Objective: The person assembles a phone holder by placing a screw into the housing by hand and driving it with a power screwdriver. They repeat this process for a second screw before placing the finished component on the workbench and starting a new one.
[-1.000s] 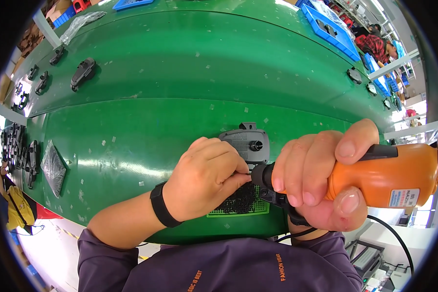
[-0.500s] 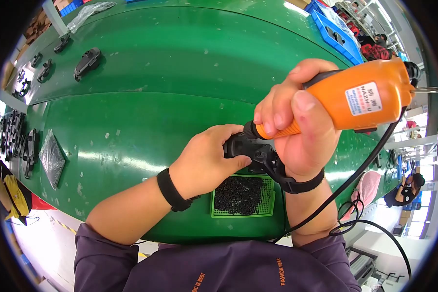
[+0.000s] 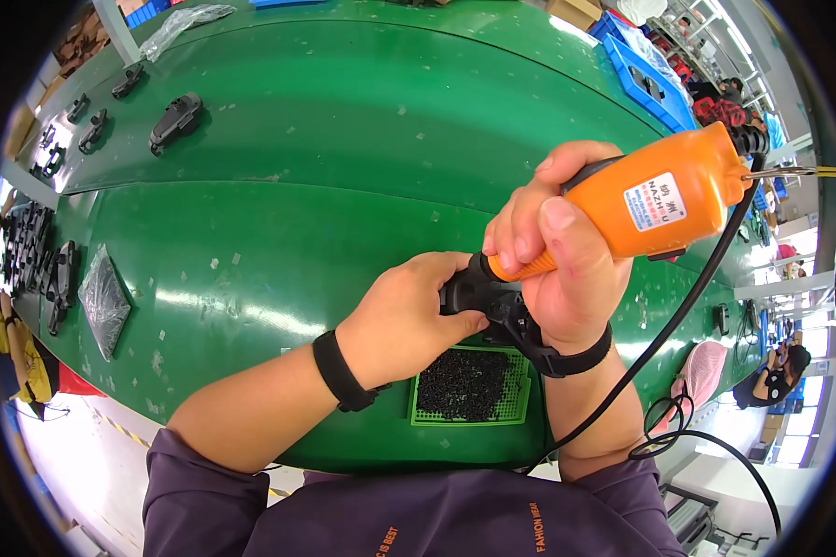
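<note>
Left hand (image 3: 404, 311): closed around a dark grey and black plastic housing (image 3: 464, 295), thumb along its near side; fingertips partly hidden.
Right hand (image 3: 567, 251): wrapped firmly around an orange electric screwdriver with a black nose (image 3: 655, 209), just beside the left hand; whether the hands touch, I cannot tell.
Housing: in the left hand, above the glossy green tabletop (image 3: 297, 232); the clock directions below are taken from it.
Screwdriver: body toward 2 o'clock, nose at the housing's far edge; bit hidden.
Black cable (image 3: 660, 339): hangs from the screwdriver's rear end, looping toward 4 o'clock.
Green mesh tray (image 3: 513, 401): 6 o'clock, near, holding a heap of tiny black pieces (image 3: 460, 381).
Clear plastic bag (image 3: 104, 302): 9 o'clock, well apart.
Black plastic parts (image 3: 60, 283): clustered beyond the bag, 9 o'clock.
Blue plastic tray (image 3: 643, 93): 1 o'clock, far off.
</note>
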Tool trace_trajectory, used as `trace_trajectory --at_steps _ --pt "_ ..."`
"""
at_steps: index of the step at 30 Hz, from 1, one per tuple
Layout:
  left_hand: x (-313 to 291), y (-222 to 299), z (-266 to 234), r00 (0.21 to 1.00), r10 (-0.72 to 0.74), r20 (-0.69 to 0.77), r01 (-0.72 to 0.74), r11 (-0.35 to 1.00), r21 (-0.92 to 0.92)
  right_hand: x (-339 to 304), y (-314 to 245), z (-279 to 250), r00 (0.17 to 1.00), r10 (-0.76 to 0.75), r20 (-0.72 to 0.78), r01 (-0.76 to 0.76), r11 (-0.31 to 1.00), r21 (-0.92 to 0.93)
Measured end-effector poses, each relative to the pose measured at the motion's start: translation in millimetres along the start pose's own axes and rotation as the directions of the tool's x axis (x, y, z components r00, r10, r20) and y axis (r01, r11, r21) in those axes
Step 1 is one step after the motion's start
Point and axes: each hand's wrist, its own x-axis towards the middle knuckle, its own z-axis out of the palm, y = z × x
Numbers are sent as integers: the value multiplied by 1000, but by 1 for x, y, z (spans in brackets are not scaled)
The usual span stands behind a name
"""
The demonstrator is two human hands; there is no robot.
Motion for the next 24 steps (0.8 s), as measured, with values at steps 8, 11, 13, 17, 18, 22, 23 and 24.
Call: trace_trajectory --at_steps 8,11,13,17,18,22,23,24 --pt "2 -1 0 1000 -4 0 4 1000 10 4 5 2 997 32 67 -25 995 -100" --pt "4 -5 0 1000 14 3 -14 1000 12 4 7 2 991 -9 132 33 984 -178" --pt "5 -9 3 998 57 -11 -57 998 21 2 3 5 996 66 68 -58 993 -107" --pt "0 -19 7 993 91 -70 -91 996 -6 1 5 3 996 88 24 -88 996 -28" --pt "-1 -16 7 992 115 -54 -115 993 -2 0 6 1 996 89 25 -89 996 -2" --pt "1 -1 5 999 13 30 -17 992 126 -7 -6 -14 992 127 -20 -127 992 -9" --pt "2 -7 7 995 97 17 -99 985 140 -9 -14 -19 994 100 -36 -101 995 -27" --pt "5 -14 9 983 182 7 -181 972 152 -13 -24 -25 999 37 -13 -37 999 -39"
